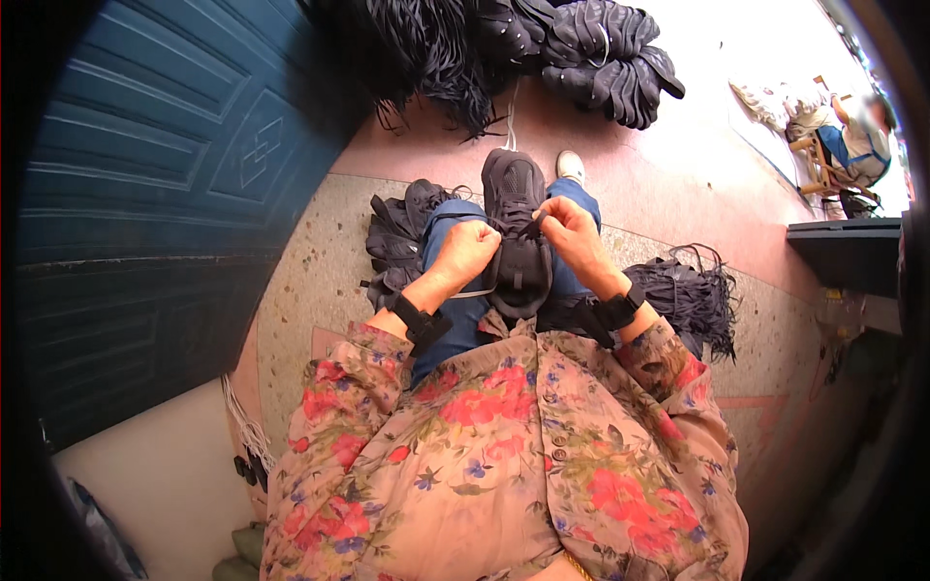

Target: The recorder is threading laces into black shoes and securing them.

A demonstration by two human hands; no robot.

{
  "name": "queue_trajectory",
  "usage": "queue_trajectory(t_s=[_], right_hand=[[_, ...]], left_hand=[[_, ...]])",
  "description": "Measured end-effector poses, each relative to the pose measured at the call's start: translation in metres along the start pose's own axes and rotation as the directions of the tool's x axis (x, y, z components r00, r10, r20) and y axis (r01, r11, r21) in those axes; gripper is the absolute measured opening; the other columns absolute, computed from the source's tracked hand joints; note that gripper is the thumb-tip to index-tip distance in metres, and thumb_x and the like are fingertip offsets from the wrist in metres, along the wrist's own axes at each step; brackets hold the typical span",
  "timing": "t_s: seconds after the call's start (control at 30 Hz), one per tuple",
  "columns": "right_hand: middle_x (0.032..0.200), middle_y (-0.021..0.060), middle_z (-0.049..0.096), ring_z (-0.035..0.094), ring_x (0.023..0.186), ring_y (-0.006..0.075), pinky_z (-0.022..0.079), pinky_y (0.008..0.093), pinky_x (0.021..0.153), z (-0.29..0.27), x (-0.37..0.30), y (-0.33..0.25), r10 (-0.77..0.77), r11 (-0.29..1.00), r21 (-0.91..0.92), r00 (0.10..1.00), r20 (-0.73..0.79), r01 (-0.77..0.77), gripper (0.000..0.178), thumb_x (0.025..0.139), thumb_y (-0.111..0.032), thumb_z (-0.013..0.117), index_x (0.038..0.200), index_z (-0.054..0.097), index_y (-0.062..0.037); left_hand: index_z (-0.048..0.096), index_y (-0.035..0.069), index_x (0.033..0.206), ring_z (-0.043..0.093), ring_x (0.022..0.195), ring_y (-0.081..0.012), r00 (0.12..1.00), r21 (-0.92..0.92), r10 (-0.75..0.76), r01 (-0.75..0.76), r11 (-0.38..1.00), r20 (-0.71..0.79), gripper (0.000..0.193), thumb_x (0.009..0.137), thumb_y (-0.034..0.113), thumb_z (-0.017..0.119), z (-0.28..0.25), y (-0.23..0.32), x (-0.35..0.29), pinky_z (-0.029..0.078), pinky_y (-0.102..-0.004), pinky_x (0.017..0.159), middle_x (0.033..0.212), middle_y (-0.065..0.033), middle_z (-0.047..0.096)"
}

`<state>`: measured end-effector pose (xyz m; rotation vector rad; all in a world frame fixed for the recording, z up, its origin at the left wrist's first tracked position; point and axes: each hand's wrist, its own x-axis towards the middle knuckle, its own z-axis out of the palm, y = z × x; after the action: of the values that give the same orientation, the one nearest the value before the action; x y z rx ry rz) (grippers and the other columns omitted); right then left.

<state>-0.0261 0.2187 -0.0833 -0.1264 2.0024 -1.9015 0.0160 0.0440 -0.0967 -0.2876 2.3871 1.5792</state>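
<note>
Lengthwise, the black shoe (515,205) points away, toe foremost; left hand (470,252) and right hand (578,240) pinch lace (532,229).

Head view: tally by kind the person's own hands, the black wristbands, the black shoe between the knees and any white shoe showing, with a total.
Hands, left hand and right hand: 2
Black wristbands: 2
Black shoe between the knees: 1
White shoe: 1
Total: 6
</note>
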Motion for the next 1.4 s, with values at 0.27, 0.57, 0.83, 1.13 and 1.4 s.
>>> queue_trajectory(t_s=[0.27,0.57,0.83,1.13,1.4], right_hand=[[0.068,-0.0064,0.047,0.040,0.059,0.0014,0.031,0.0165,0.051,-0.007,0.005,-0.026,0.134,0.975,0.165,0.987,0.092,-0.148,0.008,0.078,-0.006,0.051,0.085,0.054,-0.0045],[0.076,0.0103,0.057,0.054,0.073,0.0164,0.045,0.0304,0.068,0.021,-0.010,0.008,-0.303,0.940,-0.122,0.944,0.129,0.318,0.015,0.072,-0.003,0.049,0.086,0.055,0.0001],[0.067,0.0140,0.056,0.055,0.059,0.0203,0.044,0.0323,0.055,0.008,-0.012,-0.027,-0.038,0.998,-0.032,0.945,0.326,0.052,0.016,0.074,-0.004,0.045,0.088,0.049,0.0008],[0.073,0.0170,0.057,0.055,0.072,0.0345,0.044,0.0400,0.062,0.005,0.012,-0.032,-0.200,0.947,-0.195,0.942,0.269,0.256,0.017,0.069,-0.007,0.048,0.084,0.053,-0.0006],[0.071,0.0050,0.053,0.053,0.076,0.0225,0.036,0.0346,0.066,-0.017,-0.019,-0.001,-0.316,0.691,-0.583,0.904,0.288,0.427,0.008,0.070,-0.016,0.058,0.075,0.057,-0.0105]], left_hand=[[0.063,0.000,0.078,0.055,0.060,-0.0104,0.998,0.217,0.058,-0.052,0.975,-0.020,0.016,0.074,0.015,0.057,-0.003,0.011,0.017,0.044,-0.0258,0.057,0.064,-0.0071,0.060],[0.058,0.005,0.077,0.055,0.068,-0.0376,0.929,0.419,0.350,-0.366,0.831,0.117,0.015,0.073,0.019,0.057,0.012,0.001,0.003,0.043,-0.0434,0.057,0.071,-0.0185,0.058],[0.061,0.000,0.080,0.062,0.069,-0.0182,0.954,0.094,0.200,-0.225,0.970,0.221,0.012,0.074,0.010,0.056,0.012,0.019,0.001,0.046,-0.0282,0.059,0.070,-0.0112,0.062],[0.054,0.004,0.064,0.051,0.046,-0.0111,0.998,-0.226,-0.053,0.055,0.973,0.015,0.019,0.079,0.016,0.055,0.030,0.025,0.001,0.037,-0.0238,0.040,0.056,-0.0038,0.056],[0.053,0.006,0.063,0.038,0.032,-0.0084,0.921,-0.185,-0.332,0.370,0.910,0.206,0.020,0.080,0.017,0.057,0.017,0.020,0.001,0.026,-0.0207,0.030,0.050,-0.0025,0.051]])
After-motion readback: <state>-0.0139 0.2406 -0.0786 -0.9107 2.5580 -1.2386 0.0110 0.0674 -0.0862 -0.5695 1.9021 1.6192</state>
